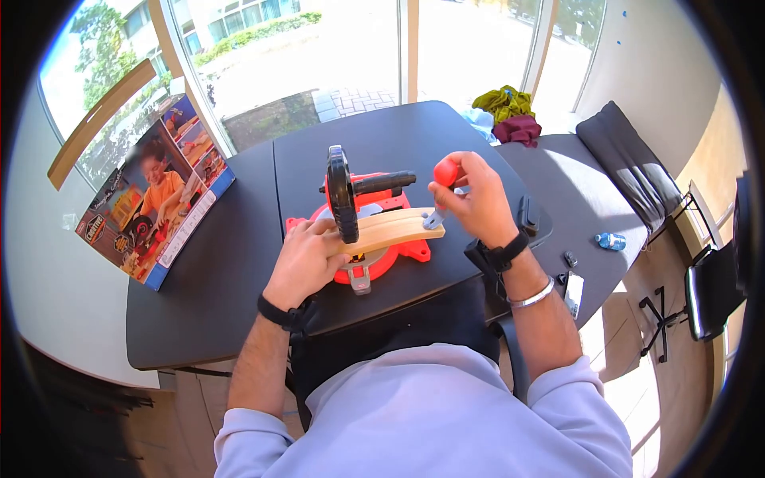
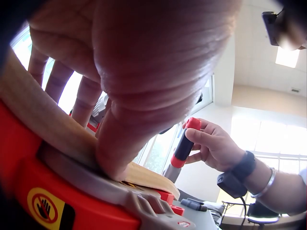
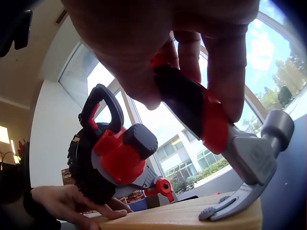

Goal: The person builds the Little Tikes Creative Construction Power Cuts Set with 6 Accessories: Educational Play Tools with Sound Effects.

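A toy miter saw (image 1: 341,195), red and black with a grey front lever, stands on the dark table. Across its base lies a curved wooden board (image 1: 382,231). My left hand (image 1: 307,259) holds the board near its left end, thumb on the near side and fingers over the top. At the board's other end, my right hand (image 1: 484,203) grips a toy hammer (image 3: 254,155) by its red and black handle. The hammer's grey claw (image 3: 235,203) lies against the board's top, beside small grey nail or screw heads.
A picture box (image 1: 159,191) of a toy tool set stands at the table's left, with another curved wooden piece (image 1: 100,123) above it. On the right, a dark bench bears crumpled cloths (image 1: 510,115), a small bottle (image 1: 611,241) and a phone (image 1: 573,295). Windows line the back.
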`<act>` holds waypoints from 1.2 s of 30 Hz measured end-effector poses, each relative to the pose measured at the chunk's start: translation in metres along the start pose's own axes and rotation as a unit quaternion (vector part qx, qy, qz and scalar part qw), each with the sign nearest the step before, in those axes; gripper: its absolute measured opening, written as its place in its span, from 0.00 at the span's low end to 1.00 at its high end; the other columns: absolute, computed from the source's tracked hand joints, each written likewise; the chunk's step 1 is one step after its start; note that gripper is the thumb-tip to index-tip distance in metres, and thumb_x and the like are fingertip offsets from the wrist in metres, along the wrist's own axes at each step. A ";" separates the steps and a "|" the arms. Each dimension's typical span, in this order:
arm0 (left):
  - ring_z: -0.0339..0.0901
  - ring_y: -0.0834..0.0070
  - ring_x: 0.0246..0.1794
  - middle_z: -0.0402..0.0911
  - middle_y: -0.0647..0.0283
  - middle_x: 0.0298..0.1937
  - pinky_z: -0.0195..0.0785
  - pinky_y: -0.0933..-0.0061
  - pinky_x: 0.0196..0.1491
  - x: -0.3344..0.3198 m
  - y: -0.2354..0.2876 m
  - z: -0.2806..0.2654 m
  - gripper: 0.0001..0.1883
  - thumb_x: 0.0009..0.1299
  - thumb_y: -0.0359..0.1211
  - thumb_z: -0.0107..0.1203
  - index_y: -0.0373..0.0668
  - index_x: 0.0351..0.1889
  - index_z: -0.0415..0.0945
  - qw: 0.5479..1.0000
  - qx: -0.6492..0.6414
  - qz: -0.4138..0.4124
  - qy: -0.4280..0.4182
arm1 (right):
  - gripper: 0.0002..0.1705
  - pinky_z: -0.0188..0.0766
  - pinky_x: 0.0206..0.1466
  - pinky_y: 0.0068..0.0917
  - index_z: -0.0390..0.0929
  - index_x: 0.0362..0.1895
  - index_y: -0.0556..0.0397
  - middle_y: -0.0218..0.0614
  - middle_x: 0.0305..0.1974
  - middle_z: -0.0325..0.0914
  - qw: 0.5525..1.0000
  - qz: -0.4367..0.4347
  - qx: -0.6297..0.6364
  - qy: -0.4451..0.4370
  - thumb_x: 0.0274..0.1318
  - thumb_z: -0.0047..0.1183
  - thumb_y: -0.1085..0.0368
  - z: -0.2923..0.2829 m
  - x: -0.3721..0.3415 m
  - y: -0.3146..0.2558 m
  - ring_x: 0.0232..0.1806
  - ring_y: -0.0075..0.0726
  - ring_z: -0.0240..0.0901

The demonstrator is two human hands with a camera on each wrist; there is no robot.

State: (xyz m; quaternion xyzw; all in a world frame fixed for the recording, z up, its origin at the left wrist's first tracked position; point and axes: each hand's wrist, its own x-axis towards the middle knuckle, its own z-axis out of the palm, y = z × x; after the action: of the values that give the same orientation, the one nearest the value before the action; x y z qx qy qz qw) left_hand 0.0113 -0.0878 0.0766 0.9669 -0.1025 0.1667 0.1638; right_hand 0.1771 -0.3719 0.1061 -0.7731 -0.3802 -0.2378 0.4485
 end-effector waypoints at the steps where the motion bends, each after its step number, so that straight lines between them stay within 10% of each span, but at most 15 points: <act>1: 0.78 0.46 0.60 0.82 0.54 0.63 0.70 0.45 0.64 0.000 0.000 -0.002 0.15 0.66 0.33 0.72 0.39 0.49 0.89 1.000 -0.001 -0.004 -0.009 | 0.22 0.85 0.45 0.34 0.81 0.53 0.55 0.41 0.45 0.84 1.000 0.001 -0.001 0.002 0.60 0.74 0.61 0.000 0.000 0.007 0.41 0.42 0.86; 12: 0.77 0.46 0.64 0.82 0.53 0.63 0.67 0.46 0.69 0.000 -0.002 -0.003 0.18 0.66 0.33 0.73 0.42 0.54 0.89 1.000 -0.015 -0.015 -0.020 | 0.23 0.86 0.42 0.30 0.81 0.52 0.62 0.36 0.38 0.86 0.903 0.338 0.243 0.107 0.63 0.74 0.60 0.000 -0.007 0.042 0.38 0.25 0.86; 24: 0.77 0.47 0.65 0.84 0.51 0.61 0.67 0.48 0.71 0.001 0.004 -0.007 0.21 0.66 0.32 0.73 0.41 0.57 0.88 0.999 -0.013 -0.032 -0.026 | 0.23 0.85 0.44 0.33 0.81 0.52 0.58 0.39 0.43 0.83 0.996 0.017 0.011 0.088 0.58 0.76 0.62 -0.001 -0.010 0.003 0.38 0.37 0.84; 31: 0.78 0.45 0.63 0.84 0.51 0.61 0.70 0.47 0.68 0.002 0.003 -0.006 0.20 0.64 0.31 0.73 0.40 0.55 0.88 0.999 -0.022 -0.022 -0.014 | 0.22 0.84 0.42 0.33 0.81 0.50 0.57 0.40 0.43 0.83 0.998 0.004 -0.023 0.060 0.58 0.76 0.63 0.000 -0.007 -0.012 0.37 0.39 0.84; 36: 0.78 0.45 0.63 0.83 0.51 0.61 0.70 0.46 0.68 0.001 0.002 -0.006 0.20 0.63 0.31 0.74 0.40 0.54 0.88 1.000 -0.014 -0.020 -0.014 | 0.23 0.83 0.41 0.31 0.81 0.51 0.59 0.40 0.40 0.85 0.982 0.168 0.003 0.084 0.58 0.76 0.60 -0.004 -0.010 0.001 0.34 0.34 0.84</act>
State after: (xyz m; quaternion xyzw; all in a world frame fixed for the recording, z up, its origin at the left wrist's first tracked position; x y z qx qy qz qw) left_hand 0.0104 -0.0878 0.0827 0.9685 -0.0876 0.1487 0.1793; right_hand 0.1722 -0.3798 0.1005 -0.8016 -0.2066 -0.2223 0.5151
